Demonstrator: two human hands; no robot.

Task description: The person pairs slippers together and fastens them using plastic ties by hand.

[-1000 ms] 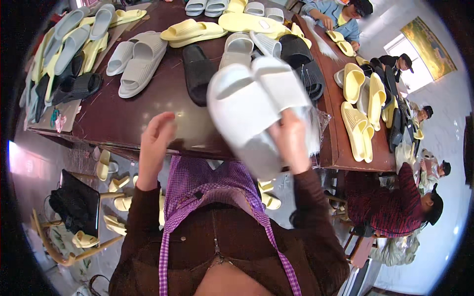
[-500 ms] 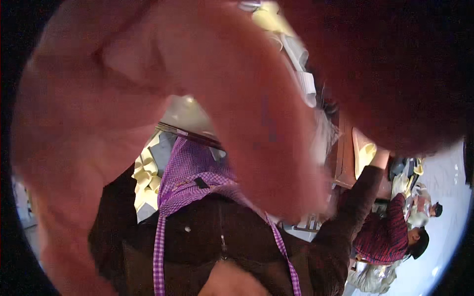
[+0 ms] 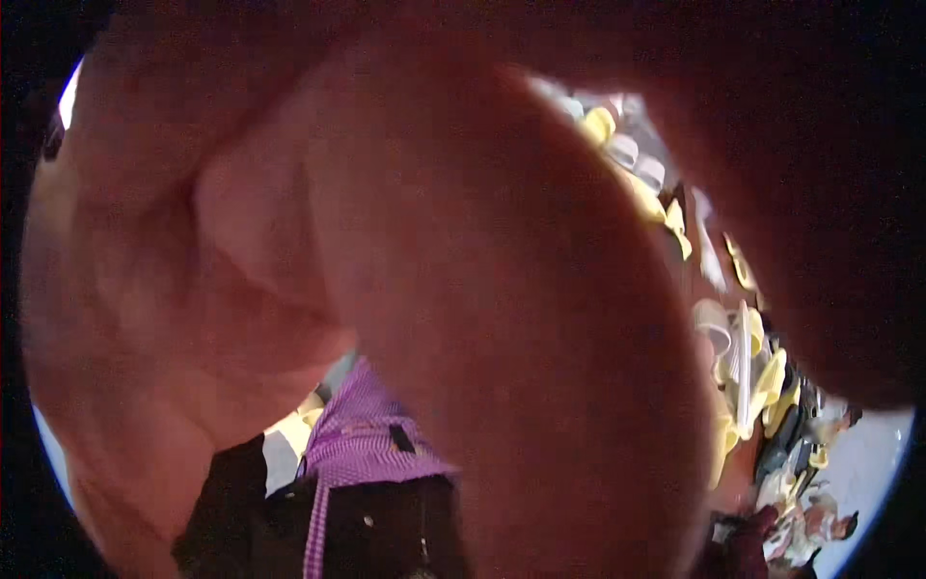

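table edge [image 3: 687,280] with yellow slippers [image 3: 767,381], one blurred hand [image 3: 386,289] covering lens, grip unclear

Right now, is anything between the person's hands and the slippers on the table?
Cannot tell: a hand held right against the camera fills nearly the whole picture. Only a strip of yellow and white slippers shows at the right, nothing gripping them.
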